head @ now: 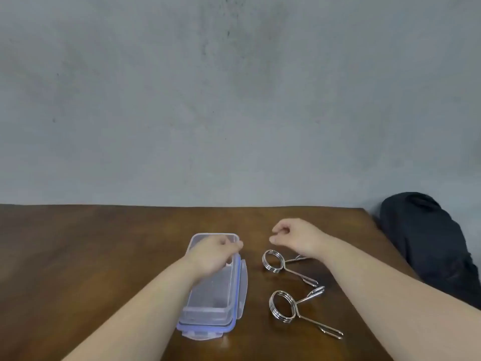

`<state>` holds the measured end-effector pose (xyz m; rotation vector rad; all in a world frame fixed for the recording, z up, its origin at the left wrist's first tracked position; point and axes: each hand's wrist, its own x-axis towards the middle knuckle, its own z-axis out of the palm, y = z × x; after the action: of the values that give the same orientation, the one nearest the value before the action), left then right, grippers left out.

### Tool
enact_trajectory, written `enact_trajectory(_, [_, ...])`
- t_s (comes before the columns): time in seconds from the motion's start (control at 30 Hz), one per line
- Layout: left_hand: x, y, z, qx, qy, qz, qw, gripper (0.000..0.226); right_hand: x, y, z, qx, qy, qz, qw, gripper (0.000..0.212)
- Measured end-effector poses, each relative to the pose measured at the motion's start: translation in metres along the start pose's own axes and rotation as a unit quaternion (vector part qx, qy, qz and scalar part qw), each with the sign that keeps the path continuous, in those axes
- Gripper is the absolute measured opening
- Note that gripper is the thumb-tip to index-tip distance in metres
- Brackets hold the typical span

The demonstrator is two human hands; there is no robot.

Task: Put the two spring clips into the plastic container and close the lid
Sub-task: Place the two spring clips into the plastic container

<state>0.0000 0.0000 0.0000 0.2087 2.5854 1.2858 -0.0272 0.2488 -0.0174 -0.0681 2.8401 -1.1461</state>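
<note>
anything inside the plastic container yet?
No clips: both spring clips lie on the table to its right. The plastic container looks empty through its clear lid; the left hand covers its far end.

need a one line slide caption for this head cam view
Left hand on the lidded plastic container, right hand curled empty above two spring clips lying on the wooden table.

Clear rectangular plastic container with blue-edged lid (216, 295) is sitting on the brown wooden tabletop (78, 256), left of centre. Two coiled silver wire spring clips are lying to its right: far clip (273, 261), near clip (282, 306) in front of it, apart. Dark fabric bag (426, 243) is lying beyond the tabletop's right edge, against the grey wall (234, 100).
</note>
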Motion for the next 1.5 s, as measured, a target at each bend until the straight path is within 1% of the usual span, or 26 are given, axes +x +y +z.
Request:
enact_trajectory(0.07, [-0.008,-0.006,0.005,0.134,-0.005,-0.015,0.991,0.040,-0.001,0.004,0.012,-0.088,-0.020,0.010,0.996,0.057])
enact_trajectory(0.1, [-0.011,-0.012,0.008,0.181,-0.007,-0.024,0.983,0.038,-0.001,0.008,0.020,-0.116,-0.032,0.013,0.993,0.068])
enact_trajectory(0.2, [-0.022,-0.017,0.019,0.247,-0.011,-0.047,0.968,0.038,0.000,0.012,0.038,-0.181,-0.055,0.030,0.981,0.085])
enact_trajectory(0.27, [-0.028,-0.017,0.023,0.289,-0.002,-0.045,0.956,0.043,0.000,0.011,0.045,-0.215,-0.055,0.031,0.975,0.087])
enact_trajectory(0.33, [-0.030,-0.018,0.028,0.302,0.006,-0.037,0.953,0.044,0.000,0.012,0.052,-0.254,-0.052,0.029,0.965,0.082])
enact_trajectory(0.4, [-0.033,-0.019,0.030,0.322,0.015,-0.019,0.946,0.036,0.000,0.016,0.057,-0.286,-0.047,0.017,0.957,0.076])
enact_trajectory(0.53, [-0.036,-0.023,0.032,0.363,0.010,0.002,0.932,0.013,-0.001,0.023,0.060,-0.313,-0.033,0.014,0.949,0.068])
enact_trajectory(0.57, [-0.036,-0.024,0.032,0.379,0.007,0.008,0.926,0.012,-0.002,0.023,0.060,-0.315,-0.033,0.015,0.948,0.067])
enact_trajectory(0.63, [-0.035,-0.025,0.033,0.418,-0.005,0.013,0.908,0.019,-0.002,0.026,0.056,-0.308,-0.036,0.026,0.950,0.066])
enact_trajectory(0.77, [-0.029,-0.019,0.034,0.500,-0.038,0.025,0.865,0.017,-0.004,0.039,0.038,-0.259,-0.016,0.067,0.963,0.065])
enact_trajectory(0.87, [-0.024,-0.012,0.034,0.513,-0.046,0.041,0.856,0.019,-0.010,0.052,0.020,-0.186,0.033,0.095,0.977,0.065])
enact_trajectory(0.93, [-0.020,-0.009,0.035,0.522,-0.043,0.053,0.850,0.033,-0.015,0.054,0.007,-0.135,0.077,0.102,0.983,0.064])
enact_trajectory(1.03, [-0.007,-0.009,0.041,0.533,-0.024,0.087,0.841,0.056,-0.019,0.045,-0.016,-0.056,0.163,0.085,0.981,0.068])
enact_trajectory(1.1, [0.001,-0.009,0.046,0.541,-0.013,0.115,0.833,0.062,-0.023,0.030,-0.032,-0.014,0.204,0.056,0.977,0.063])
enact_trajectory(1.2, [0.011,-0.009,0.054,0.551,0.015,0.157,0.819,0.065,-0.028,0.000,-0.048,0.011,0.198,-0.002,0.980,0.052])
enact_trajectory(1.23, [0.013,-0.011,0.056,0.545,0.023,0.164,0.822,0.064,-0.028,-0.010,-0.049,0.001,0.186,-0.021,0.982,0.052])
enact_trajectory(1.3, [0.017,-0.017,0.060,0.514,0.036,0.171,0.840,0.058,-0.026,-0.026,-0.048,-0.030,0.157,-0.052,0.986,0.052])
enact_trajectory(1.37, [0.019,-0.025,0.061,0.448,0.066,0.191,0.871,0.044,-0.022,-0.039,-0.043,-0.061,0.127,-0.066,0.988,0.054])
enact_trajectory(1.4, [0.019,-0.030,0.060,0.403,0.086,0.198,0.889,0.044,-0.019,-0.043,-0.040,-0.076,0.113,-0.070,0.988,0.054])
enact_trajectory(1.43, [0.019,-0.035,0.058,0.358,0.110,0.198,0.906,0.051,-0.016,-0.048,-0.037,-0.092,0.098,-0.073,0.988,0.055])
enact_trajectory(1.5, [0.014,-0.043,0.051,0.274,0.151,0.187,0.931,0.073,-0.007,-0.053,-0.027,-0.122,0.063,-0.076,0.988,0.055])
